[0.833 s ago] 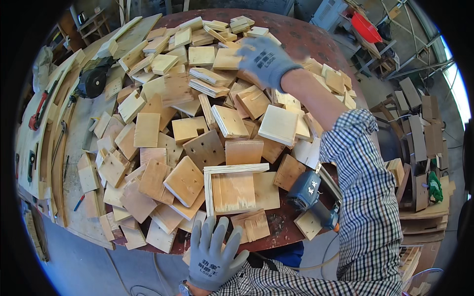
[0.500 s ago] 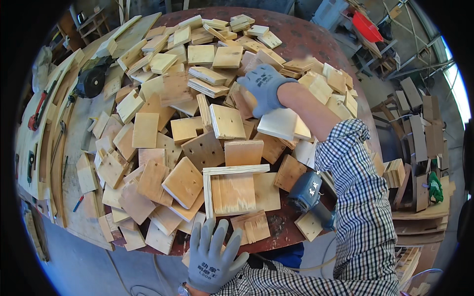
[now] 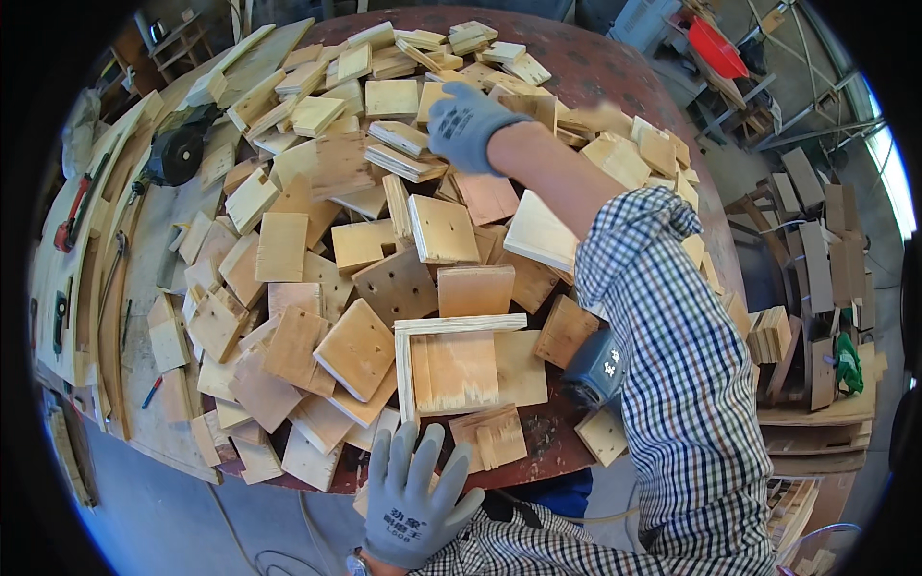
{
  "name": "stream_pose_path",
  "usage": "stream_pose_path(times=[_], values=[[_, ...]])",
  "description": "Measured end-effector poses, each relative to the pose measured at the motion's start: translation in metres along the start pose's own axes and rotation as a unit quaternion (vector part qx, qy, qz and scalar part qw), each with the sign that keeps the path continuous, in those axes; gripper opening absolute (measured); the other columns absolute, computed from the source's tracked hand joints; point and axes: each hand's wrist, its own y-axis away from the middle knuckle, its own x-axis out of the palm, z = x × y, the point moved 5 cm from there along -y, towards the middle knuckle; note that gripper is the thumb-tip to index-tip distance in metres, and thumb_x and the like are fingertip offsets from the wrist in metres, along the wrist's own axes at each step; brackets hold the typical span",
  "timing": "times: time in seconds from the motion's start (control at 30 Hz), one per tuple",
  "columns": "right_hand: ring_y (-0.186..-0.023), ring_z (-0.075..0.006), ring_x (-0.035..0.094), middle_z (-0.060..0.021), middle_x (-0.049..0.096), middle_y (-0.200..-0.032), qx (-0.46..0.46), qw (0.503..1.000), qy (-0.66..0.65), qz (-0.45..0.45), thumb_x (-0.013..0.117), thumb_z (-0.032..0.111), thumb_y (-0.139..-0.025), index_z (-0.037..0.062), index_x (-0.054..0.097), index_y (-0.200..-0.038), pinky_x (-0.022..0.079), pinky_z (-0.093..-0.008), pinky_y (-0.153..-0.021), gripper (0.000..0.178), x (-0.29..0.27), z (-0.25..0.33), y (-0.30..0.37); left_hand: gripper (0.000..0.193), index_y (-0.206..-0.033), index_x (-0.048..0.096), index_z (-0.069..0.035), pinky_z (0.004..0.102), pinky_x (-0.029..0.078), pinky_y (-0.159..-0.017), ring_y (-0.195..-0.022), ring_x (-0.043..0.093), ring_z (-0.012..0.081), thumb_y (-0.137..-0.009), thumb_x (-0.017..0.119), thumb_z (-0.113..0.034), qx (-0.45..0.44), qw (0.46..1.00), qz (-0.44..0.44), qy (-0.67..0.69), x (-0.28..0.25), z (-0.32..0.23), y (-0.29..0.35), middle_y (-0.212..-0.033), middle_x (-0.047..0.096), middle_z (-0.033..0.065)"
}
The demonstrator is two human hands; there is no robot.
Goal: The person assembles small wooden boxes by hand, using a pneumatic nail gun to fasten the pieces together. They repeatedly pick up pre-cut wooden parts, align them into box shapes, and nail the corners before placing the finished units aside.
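Note:
Grey gloves cover both my hands. My left hand [image 3: 413, 504] lies with fingers spread at the near edge of the table, a wooden piece partly showing beneath it. Its fingertips are close to an L-shaped corner of plywood strips [image 3: 461, 324] that frames a flat wooden block [image 3: 451, 372]. Farther off, my right hand [image 3: 471, 127] reaches over the heap, bent down among the blocks beside a pale block [image 3: 392, 99]. Its fingertips are partly hidden, so any grip is unclear. A reddish block [image 3: 485, 197] and a pale thick block [image 3: 541, 232] lie below that wrist.
The heap of plywood blocks covers most of the dark red table [image 3: 615, 72]. A blue tool [image 3: 595, 370] stands partly under my right sleeve. At left are a black round tool [image 3: 178, 154], long boards and a red-handled tool [image 3: 65, 235]. Board offcuts [image 3: 816, 250] stack at right.
My right hand has moved farther away and to the left over the heap, uncovering the reddish block. The pale thick block near its wrist has shifted slightly. My left hand stays in place.

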Motion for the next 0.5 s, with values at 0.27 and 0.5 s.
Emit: stream_pose_path(times=[0.27, 0.5], values=[[-0.153, -0.0242, 0.042, -0.0015, 0.055, -0.159, -0.018, 0.994, 0.070, 0.085, 0.071, 0.030, -0.096, 0.0226, 0.075, -0.136, 0.019, -0.0553, -0.130, 0.041, 0.007, 0.020, 0.005, 0.063, -0.123, 0.067, -0.012, 0.0640, 0.039, -0.114, -0.137, 0.049, 0.0433, -0.070, 0.089, -0.040, -0.016, 1.000, 0.019, 0.015, -0.007, 0.002, -0.006, -0.138, 0.057, 0.0172], [-0.156, -0.0221, 0.036, -0.0001, 0.058, -0.156, -0.122, 0.984, 0.083, 0.098, 0.074, 0.043, -0.087, 0.0251, 0.079, -0.123, 0.013, -0.0580, -0.132, 0.040, 0.009, -0.008, 0.036, 0.061, -0.125, 0.067, -0.014, 0.0637, 0.038, -0.117, -0.138, 0.050, 0.0437, -0.075, 0.087, -0.043, -0.001, 1.000, 0.012, 0.016, -0.003, 0.001, -0.003, -0.140, 0.057, 0.0178]])
